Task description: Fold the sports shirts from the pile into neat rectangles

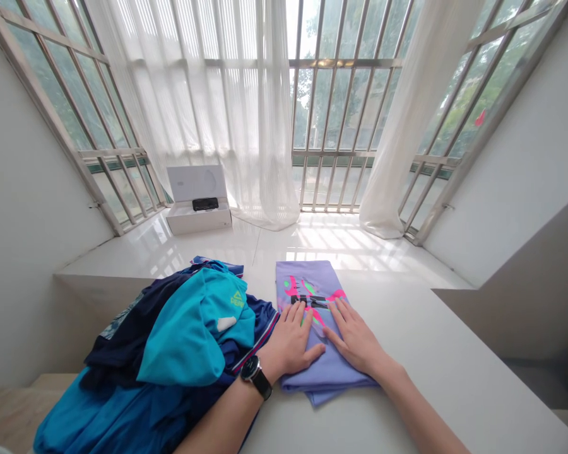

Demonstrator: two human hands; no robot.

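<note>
A folded lilac T-shirt (307, 277) with a pink, green and black print lies on the white table (430, 353). My left hand (291, 343), with a black wristwatch (256, 374) on its wrist, lies flat on the shirt's near left part, fingers stretched out. My right hand (355, 337) rests flat beside it on the near right part, fingers spread. Neither hand holds anything. To the left sits a heap of unfolded clothes (170, 359) in turquoise and navy, touching the lilac shirt's left edge.
An open white box (197, 205) with a black item inside stands on the glossy window ledge at the back left. Sheer white curtains (246, 113) hang before barred windows. A grey wall block (525, 284) rises at the right; the table drops off at the left.
</note>
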